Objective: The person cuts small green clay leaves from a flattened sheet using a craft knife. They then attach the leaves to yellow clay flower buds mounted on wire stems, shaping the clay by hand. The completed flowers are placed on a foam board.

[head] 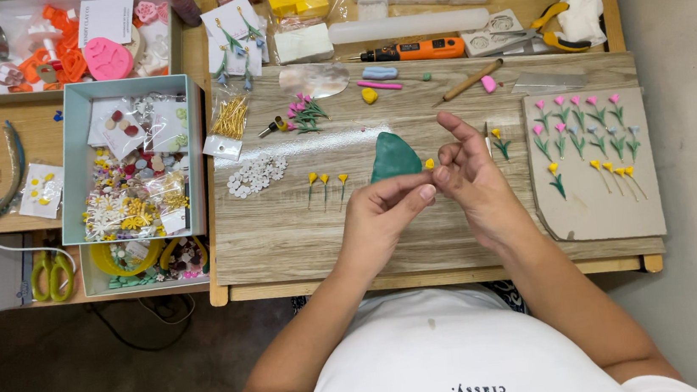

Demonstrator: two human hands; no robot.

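1. Centrally, both hands meet above the wooden tabletop (300, 226), just at 6 o'clock of a flat green clay slab (393, 156) that lies on the boards.
2. The left hand (376, 219) has its fingers (416, 191) drawn narrow, thumb against forefinger, pointing toward 2 o'clock; whether anything sits between them cannot be told.
3. The right hand (475, 184) pinches a tiny yellow clay bit (429, 163) at its fingertips, with the forefinger lifted toward 12 o'clock and the other fingers loosely curled.
4. That yellow bit sits in the air between the two hands, just at 3 o'clock of the green slab and close to it; contact with the slab cannot be judged from above.
5. Handling, as a judgement: the bit looks very light and soft, easy to dent or smear, so a gentle pinch at its sides with the fingertips suits it better than a squeeze.
6. At 9 o'clock of the hands, three yellow clay tulips (325, 184) on green stems lie in a row; a cluster of small white flowers (256, 174) lies farther that way.
7. At 3 o'clock, a grey board (596, 206) carries rows of finished pink, blue and yellow clay tulips.
8. At 12 o'clock lie an orange rotary tool (411, 50) and a clear rolling pin (407, 26).
9. At 9 o'clock, beyond the tabletop's edge, a pale tray (67, 172) holds bagged beads and trims.
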